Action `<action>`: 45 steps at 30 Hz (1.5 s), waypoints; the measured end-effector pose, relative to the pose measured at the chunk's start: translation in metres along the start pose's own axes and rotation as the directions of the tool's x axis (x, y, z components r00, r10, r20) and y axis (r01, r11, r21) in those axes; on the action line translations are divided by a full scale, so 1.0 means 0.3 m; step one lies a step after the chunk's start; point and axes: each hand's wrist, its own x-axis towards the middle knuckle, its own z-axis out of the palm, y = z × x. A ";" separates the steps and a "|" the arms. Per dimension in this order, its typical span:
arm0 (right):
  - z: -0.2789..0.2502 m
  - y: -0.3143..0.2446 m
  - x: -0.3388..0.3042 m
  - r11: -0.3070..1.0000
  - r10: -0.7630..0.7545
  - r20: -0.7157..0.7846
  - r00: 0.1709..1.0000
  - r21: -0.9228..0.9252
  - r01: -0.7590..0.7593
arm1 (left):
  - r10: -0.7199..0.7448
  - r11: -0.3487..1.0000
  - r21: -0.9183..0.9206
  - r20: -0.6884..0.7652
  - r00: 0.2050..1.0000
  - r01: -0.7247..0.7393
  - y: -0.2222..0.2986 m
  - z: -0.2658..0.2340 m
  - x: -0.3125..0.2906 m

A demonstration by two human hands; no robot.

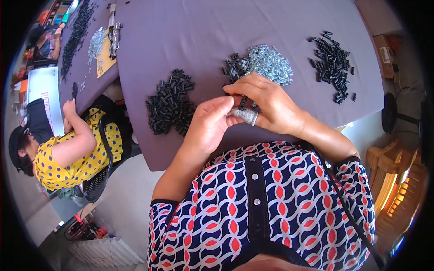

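Observation:
Both hands meet above the near edge of the cloth-covered table. My right hand (273,106) is closed, with a small black ribbed part (242,103) held between its fingers and thumb. A silvery wrap (246,116) appears to cover that thumb. My left hand (209,124) is pinched beside it, fingertips close to the black part; what they grip is hidden. Just beyond the hands lie a heap of small clear, shiny pieces (271,63) and a smaller heap of black parts (235,66). A larger pile of black cylindrical parts (169,104) is left of my left hand.
Another pile of black parts (332,65) lies at the right of the table (190,36). On the left, a person in a yellow dotted top (77,153) sits at a second table with black and clear pieces. Cardboard boxes (384,56) stand beyond the right edge.

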 end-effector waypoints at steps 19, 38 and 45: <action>0.036 -0.010 -0.036 0.969 -0.053 0.008 0.999 -0.240 0.053 | 0.028 0.999 -0.033 0.030 0.999 -0.027 -0.053 -0.003 0.002; -0.242 0.121 -0.282 0.531 0.389 -0.344 0.855 -0.674 -0.513 | 0.477 -0.350 0.891 0.436 0.763 -0.290 0.030 -0.084 0.018; -0.139 0.036 -0.191 0.849 0.100 -0.139 0.985 -0.505 -0.157 | 0.450 -0.352 0.885 0.446 0.774 -0.305 0.015 -0.077 0.103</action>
